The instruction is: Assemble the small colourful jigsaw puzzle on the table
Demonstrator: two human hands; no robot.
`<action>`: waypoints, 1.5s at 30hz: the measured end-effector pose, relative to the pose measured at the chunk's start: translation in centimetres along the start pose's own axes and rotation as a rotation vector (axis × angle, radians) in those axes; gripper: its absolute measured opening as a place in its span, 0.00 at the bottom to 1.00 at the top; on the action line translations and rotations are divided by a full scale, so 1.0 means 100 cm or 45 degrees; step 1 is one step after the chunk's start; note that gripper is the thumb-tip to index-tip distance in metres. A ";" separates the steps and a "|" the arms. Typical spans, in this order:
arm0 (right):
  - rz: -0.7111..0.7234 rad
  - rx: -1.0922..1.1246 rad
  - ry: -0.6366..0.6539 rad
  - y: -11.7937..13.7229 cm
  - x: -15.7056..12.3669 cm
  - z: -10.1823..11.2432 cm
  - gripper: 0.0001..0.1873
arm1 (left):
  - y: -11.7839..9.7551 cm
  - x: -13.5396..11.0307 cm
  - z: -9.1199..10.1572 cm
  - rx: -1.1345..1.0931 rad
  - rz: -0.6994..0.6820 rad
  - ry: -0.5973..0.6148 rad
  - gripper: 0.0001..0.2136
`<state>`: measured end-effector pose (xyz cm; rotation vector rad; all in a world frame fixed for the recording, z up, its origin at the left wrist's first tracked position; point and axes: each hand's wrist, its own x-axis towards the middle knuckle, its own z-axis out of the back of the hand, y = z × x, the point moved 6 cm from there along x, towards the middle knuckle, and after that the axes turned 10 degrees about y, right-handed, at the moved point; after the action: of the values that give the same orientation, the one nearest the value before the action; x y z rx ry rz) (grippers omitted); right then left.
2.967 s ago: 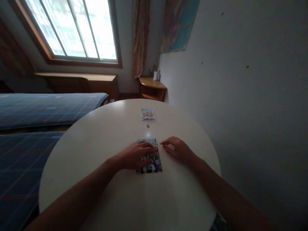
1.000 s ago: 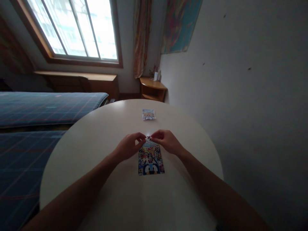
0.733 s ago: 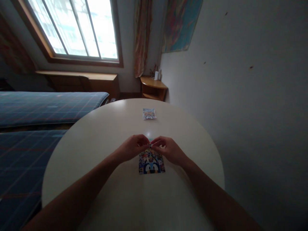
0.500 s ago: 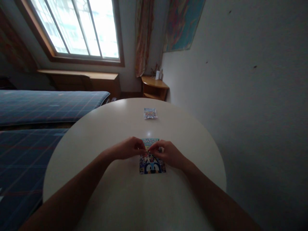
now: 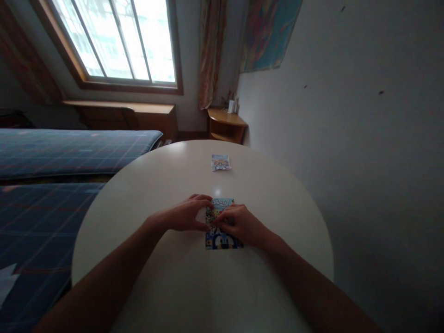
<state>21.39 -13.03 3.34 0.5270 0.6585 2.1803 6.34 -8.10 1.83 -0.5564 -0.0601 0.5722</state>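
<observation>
A colourful printed sheet [image 5: 224, 241] with a blue cartoon dog's face along its near edge lies flat on the round white table [image 5: 166, 277]. At the sheet's left edge is my left hand [image 5: 185, 214], its thumb and fingers spread apart and the fingertips touching or just over the print. My right hand [image 5: 241, 223] rests over the sheet's right side, thumb and forefinger pinched together above its middle. Whatever is in that pinch is too small to make out. Part of the print is hidden beneath the right hand.
Farther back on the table lies a small printed packet [image 5: 221, 162]. Plaid-covered mattresses [image 5: 69, 152] are to the left, and a white wall [image 5: 347, 162] rises on the right. Beyond the table stand a corner shelf [image 5: 227, 118] and a wooden desk [image 5: 138, 108] under the window.
My left hand has drawn away from the right fingertips, its thumb and fingers opening toward the sheet's left edge. My right hand stays pinched over the print. The view has shifted slightly.
</observation>
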 end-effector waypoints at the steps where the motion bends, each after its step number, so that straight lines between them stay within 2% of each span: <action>1: -0.004 -0.005 0.000 0.000 0.000 0.000 0.09 | 0.000 0.000 0.000 0.008 0.006 0.009 0.27; 20: -0.057 -0.024 0.035 0.001 0.000 -0.002 0.10 | -0.002 0.000 0.000 0.016 0.021 0.034 0.28; 31: -0.096 -0.216 0.043 -0.002 0.000 -0.008 0.07 | 0.002 0.001 -0.001 0.001 -0.011 -0.011 0.28; 34: -0.048 -0.296 0.064 0.002 -0.002 -0.005 0.07 | 0.003 0.001 -0.002 -0.004 -0.007 -0.001 0.29; 38: 0.116 -0.524 0.201 0.019 -0.008 -0.004 0.11 | 0.003 0.000 -0.001 0.001 -0.009 -0.007 0.28; 40: 0.137 -0.632 0.244 0.026 -0.011 -0.004 0.13 | 0.003 0.000 -0.001 0.007 -0.012 -0.009 0.28; 45: 0.177 -0.571 0.279 0.032 -0.011 -0.005 0.13 | 0.001 0.000 -0.001 -0.001 -0.018 -0.014 0.28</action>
<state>20.00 -15.79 4.74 0.1010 0.2299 2.4413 6.31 -8.06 1.72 -0.5536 -0.0745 0.5615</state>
